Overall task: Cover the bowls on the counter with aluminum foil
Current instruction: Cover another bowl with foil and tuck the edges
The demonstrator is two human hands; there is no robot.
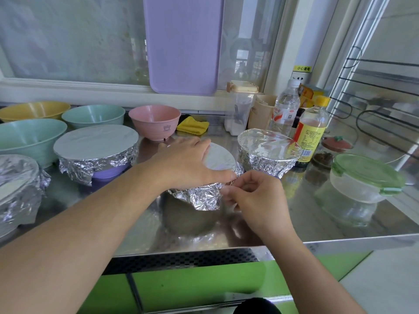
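Near the front edge of the surface (317, 223) stood the bowl (188, 214) under foil (204, 196). The left hand (188, 162) lay flat on top, fingers straight, pinning the sheet, while the right hand (251, 196) pinched its loose edge, likely to crimp it under the rim.

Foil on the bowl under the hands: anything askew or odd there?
Somewhat. The foil hangs as a loose crumpled flap on the near side of the middle bowl, not yet pressed in. The right hand pinches its edge; the left hand presses the top. Nothing spilled.
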